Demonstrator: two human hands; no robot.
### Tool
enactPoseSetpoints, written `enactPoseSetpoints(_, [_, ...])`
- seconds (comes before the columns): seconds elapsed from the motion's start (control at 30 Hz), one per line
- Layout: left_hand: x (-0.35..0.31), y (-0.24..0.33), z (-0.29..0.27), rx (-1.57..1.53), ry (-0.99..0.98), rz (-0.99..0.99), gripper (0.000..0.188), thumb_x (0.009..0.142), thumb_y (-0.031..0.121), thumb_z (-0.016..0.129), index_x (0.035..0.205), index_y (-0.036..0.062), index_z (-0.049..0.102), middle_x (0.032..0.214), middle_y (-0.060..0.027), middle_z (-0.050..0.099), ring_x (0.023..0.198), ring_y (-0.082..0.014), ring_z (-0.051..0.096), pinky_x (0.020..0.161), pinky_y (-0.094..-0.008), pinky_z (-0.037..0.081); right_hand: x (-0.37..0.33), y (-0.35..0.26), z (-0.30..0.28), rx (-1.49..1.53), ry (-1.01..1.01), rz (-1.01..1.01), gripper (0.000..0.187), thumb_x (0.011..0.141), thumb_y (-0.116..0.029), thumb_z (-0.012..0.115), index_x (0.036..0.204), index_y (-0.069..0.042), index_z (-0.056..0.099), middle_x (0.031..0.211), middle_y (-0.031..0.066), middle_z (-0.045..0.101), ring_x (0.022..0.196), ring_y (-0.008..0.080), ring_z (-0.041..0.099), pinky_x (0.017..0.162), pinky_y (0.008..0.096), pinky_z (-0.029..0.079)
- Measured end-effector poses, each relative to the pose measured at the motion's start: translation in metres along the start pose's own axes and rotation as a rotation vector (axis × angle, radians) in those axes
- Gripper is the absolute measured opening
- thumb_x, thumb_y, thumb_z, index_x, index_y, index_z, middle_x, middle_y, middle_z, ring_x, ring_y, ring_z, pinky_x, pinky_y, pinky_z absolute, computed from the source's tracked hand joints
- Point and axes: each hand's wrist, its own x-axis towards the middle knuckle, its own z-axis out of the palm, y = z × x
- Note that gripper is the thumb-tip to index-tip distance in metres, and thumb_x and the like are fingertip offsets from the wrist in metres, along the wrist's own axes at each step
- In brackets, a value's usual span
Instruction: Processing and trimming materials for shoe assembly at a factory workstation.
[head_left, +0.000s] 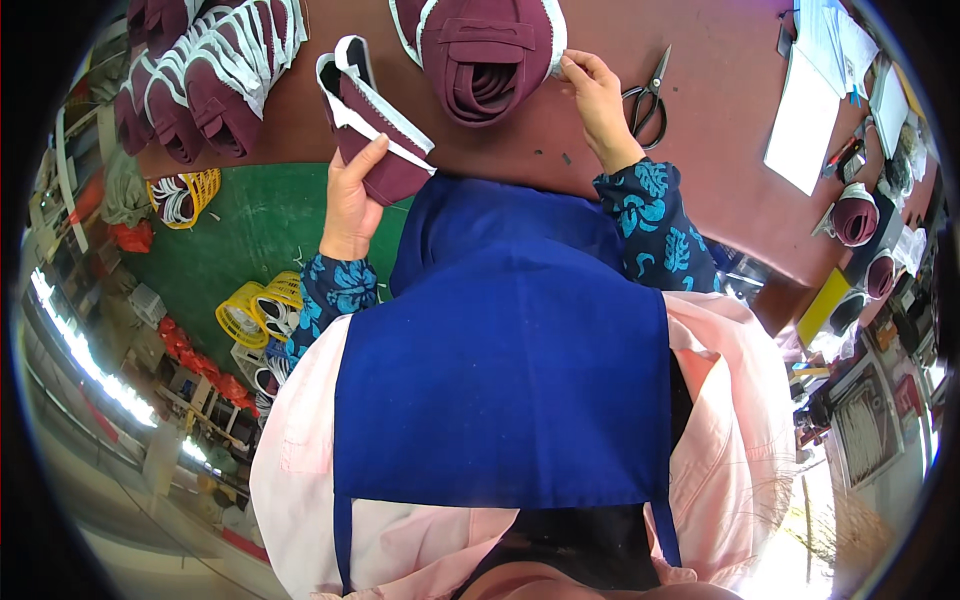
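Note:
My left hand [350, 205] grips a maroon shoe upper [395, 180] with white edging, thumb across its outer side. The upper is tilted, its opening toward the far side, over the near edge of the reddish-brown table [720, 110]. Farther off, a nested stack of maroon shoe uppers [480, 70] lies with a strap piece facing up. At the right side of this stack, my right hand [598, 105] is closed in a pinch on the white edge of an upper. Black-handled scissors [649, 105] rest on the table just right of that hand.
More maroon uppers [215, 95] are piled at the far left of the table. White paper sheets [803, 120] and rolled uppers [856, 216] lie along the right. Yellow baskets [240, 315] stand on the green floor [265, 225] at left. A blue apron [500, 380] covers my lap.

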Motion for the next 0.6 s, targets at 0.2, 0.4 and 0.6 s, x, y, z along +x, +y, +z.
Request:
enactPoseSetpoints(0.2, [-0.007, -0.036, 0.022, 0.439, -0.085, 0.226, 0.029, 0.084, 0.004, 0.077, 0.11, 0.0024, 0.066, 0.101, -0.0048, 0.07, 0.092, -0.0117, 0.065, 0.084, -0.0283, 0.053, -0.011, -0.005, 0.012, 0.017, -0.083, -0.16, 0.013, 0.096, -0.014, 0.066, 0.1, -0.002, 0.062, 0.081, -0.0011, 0.061, 0.073, 0.0044, 0.052, 0.066, 0.0227, 0.044])
enactPoseSetpoints(0.4, [-0.001, -0.06, 0.026, 0.59, -0.088, 0.315, 0.041, 0.085, 0.006, 0.076, 0.121, 0.0004, 0.059, 0.112, -0.0058, 0.067, 0.1, -0.0147, 0.064, 0.089, -0.0312, 0.052, -0.074, -0.049, 0.064, 0.001, -0.365, -0.247, 0.011, 0.097, -0.011, 0.062, 0.098, 0.0, 0.063, 0.084, 0.0039, 0.068, 0.079, 0.0096, 0.062, 0.072, 0.025, 0.051])
enactPoseSetpoints(0.6, [0.005, -0.033, -0.01, 0.018, 0.028, 0.004, 0.049, 0.093, 0.006, 0.066, 0.138, 0.0005, 0.048, 0.135, -0.0096, 0.056, 0.125, -0.0208, 0.053, 0.109, -0.0381, 0.04, 0.021, -0.006, 0.001, -0.039, 0.144, 0.057, 0.031, 0.093, -0.014, 0.068, 0.116, 0.006, 0.063, 0.096, 0.0077, 0.067, 0.093, 0.0134, 0.059, 0.081, 0.0275, 0.047])
